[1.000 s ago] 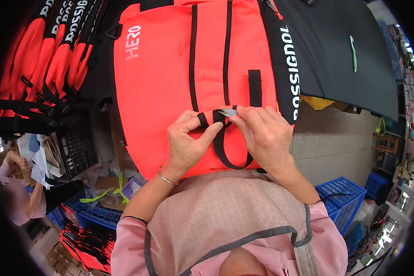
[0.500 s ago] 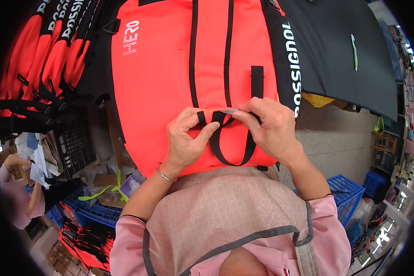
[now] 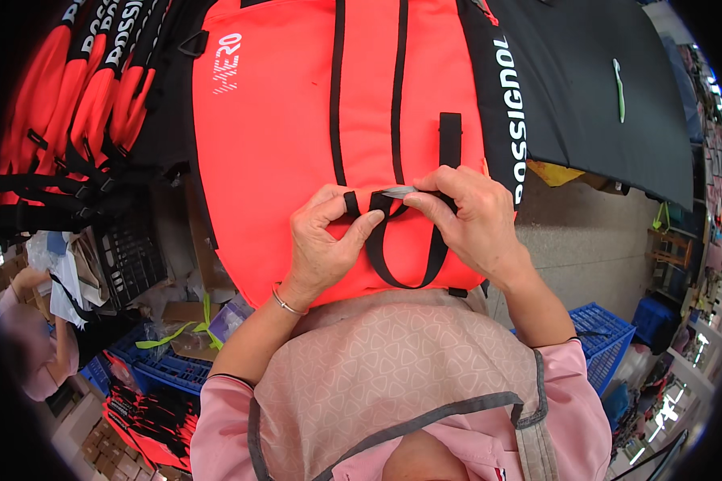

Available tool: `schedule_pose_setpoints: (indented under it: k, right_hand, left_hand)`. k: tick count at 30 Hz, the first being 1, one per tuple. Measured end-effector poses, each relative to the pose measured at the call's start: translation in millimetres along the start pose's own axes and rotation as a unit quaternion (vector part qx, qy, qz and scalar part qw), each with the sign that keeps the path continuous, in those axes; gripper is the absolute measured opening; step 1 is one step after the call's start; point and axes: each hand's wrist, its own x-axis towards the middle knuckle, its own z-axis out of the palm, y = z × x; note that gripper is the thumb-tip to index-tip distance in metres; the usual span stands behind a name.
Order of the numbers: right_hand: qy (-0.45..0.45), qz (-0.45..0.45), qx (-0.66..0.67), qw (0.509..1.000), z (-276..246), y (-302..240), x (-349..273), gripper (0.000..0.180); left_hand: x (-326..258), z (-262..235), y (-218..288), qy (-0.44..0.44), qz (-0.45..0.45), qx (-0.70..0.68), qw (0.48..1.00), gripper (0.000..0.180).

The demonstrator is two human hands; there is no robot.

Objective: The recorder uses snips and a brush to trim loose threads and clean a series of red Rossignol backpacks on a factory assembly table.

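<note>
A large bright orange-red bag (image 3: pixel 281 128) with black trim lies spread in front of me. At its near end, my left hand (image 3: pixel 329 236) pinches a black webbing strap (image 3: pixel 379 202) between thumb and fingers. My right hand (image 3: pixel 469 220) grips a small pointed grey metal blade (image 3: pixel 399 192), its tip against the strap where my left fingers hold it. What the rest of that tool looks like is hidden in my fingers. Below, the strap hangs in a loop (image 3: pixel 401 284) between my hands. Another black strap end (image 3: pixel 450 136) lies flat on the bag beyond my right hand.
Several similar bags (image 3: pixel 108 88) hang at the left. A dark table (image 3: pixel 610 104) at the right bears a slim white-and-green tool (image 3: pixel 619 90). Blue crates (image 3: pixel 606 341) stand low on both sides. Far left, another person's arm (image 3: pixel 28 280) is near white sheets.
My hands stay almost in place; the right has shifted very slightly, with the blade still at the strap. At the far left, the other person's hands have moved, and a black strip now shows there.
</note>
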Motion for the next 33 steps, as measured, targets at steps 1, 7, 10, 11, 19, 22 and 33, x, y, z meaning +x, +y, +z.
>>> schedule_pose_setpoints:
  k: [1,7,10,11,19,22,33]
  right_hand:
    - [-0.019,0.021,0.026,0.999,-1,1,1,0.017]
    - [-0.057,0.185,0.211,0.958,-24,1,-8,0.018]
    - [-0.213,0.045,0.163,0.962,-39,-14,-25,0.059]
    - [-0.255,0.009,0.127,0.959,-36,-12,-34,0.067]
    - [0.007,-0.024,0.057,0.998,-76,12,6,0.029]
    - [0.134,-0.142,-0.006,0.981,-70,21,39,0.024]
    - [0.227,-0.295,-0.121,0.92,71,39,141,0.009]
  left_hand:
    - [0,0,1,-0.003,-0.005,0.001,1.0,0.019]
    - [-1,-2,2,0.0,-0.019,-0.008,1.0,0.018]
    - [4,0,5,0.007,-0.049,-0.056,0.997,0.017]
    - [5,-1,5,0.008,-0.046,-0.056,0.997,0.017]
    - [1,0,2,0.017,-0.034,-0.038,0.999,0.035]
    - [-1,-2,-6,0.002,-0.007,-0.027,1.0,0.032]
    - [15,-1,14,-0.173,0.087,0.023,0.981,0.017]
